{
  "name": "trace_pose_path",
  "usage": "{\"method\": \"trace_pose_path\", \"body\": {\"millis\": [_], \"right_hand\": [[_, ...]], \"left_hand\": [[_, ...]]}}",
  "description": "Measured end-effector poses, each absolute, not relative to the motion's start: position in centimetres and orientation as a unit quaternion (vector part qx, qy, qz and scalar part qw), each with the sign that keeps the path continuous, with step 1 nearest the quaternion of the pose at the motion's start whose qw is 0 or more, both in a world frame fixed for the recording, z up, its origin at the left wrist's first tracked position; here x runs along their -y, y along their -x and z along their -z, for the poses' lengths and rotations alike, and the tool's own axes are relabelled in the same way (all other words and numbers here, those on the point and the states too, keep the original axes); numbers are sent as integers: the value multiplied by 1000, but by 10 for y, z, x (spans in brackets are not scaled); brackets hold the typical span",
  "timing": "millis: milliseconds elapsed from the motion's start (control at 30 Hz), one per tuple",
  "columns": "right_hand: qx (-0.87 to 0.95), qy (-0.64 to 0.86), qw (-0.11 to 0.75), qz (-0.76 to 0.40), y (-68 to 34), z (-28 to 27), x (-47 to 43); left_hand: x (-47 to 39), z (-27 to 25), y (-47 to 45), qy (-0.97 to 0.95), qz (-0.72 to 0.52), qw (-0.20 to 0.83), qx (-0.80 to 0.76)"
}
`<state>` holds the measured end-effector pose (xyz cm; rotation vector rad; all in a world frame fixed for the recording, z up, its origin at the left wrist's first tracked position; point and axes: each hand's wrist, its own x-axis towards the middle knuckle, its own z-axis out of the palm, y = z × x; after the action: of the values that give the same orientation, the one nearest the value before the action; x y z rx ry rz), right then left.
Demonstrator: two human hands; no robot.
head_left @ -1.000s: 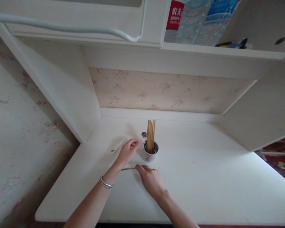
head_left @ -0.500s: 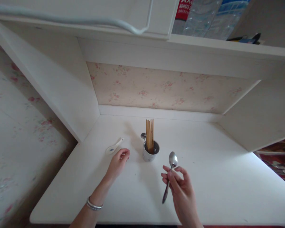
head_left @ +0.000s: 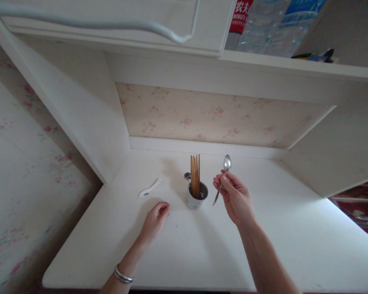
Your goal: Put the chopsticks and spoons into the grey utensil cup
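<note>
My right hand (head_left: 235, 196) pinches a metal spoon (head_left: 227, 162) by its handle, bowl up, to the right of a holder and raised above the tabletop. The grey-white perforated utensil holder (head_left: 195, 203) stands upright with several wooden chopsticks (head_left: 195, 175) in it. Another metal spoon (head_left: 187, 176) leans out of its left side. My left hand (head_left: 155, 218), with a silver bangle (head_left: 122, 274) on the wrist, has its fingers loosely curled, and nothing shows in them. Just beyond it lies a white soup spoon (head_left: 150, 190) with a blue mark.
The white tabletop (head_left: 184, 257) has raised side panels and a floral-papered back (head_left: 199, 114). Overhead, a cabinet door (head_left: 110, 24) and a shelf with plastic bottles (head_left: 266, 26) jut out. More utensils (head_left: 364, 216) show at the far right.
My right hand has moved up and away from me with the metal spoon, now level with the chopsticks. My left hand has drawn slightly back from the white soup spoon.
</note>
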<state>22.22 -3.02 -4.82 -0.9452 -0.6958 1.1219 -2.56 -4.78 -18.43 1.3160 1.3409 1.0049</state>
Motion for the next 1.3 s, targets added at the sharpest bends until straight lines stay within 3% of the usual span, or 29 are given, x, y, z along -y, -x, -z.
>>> {"method": "trace_pose_path", "body": {"millis": [700, 967, 1300], "right_hand": [[361, 471, 630, -501, -212, 68, -3], [388, 583, 608, -373, -205, 91, -12], [362, 556, 612, -431, -198, 130, -4]], "left_hand": [[52, 180, 27, -565, -396, 471, -550], [53, 177, 26, -566, -389, 467, -556], [51, 185, 27, -560, -396, 470, -555]]}}
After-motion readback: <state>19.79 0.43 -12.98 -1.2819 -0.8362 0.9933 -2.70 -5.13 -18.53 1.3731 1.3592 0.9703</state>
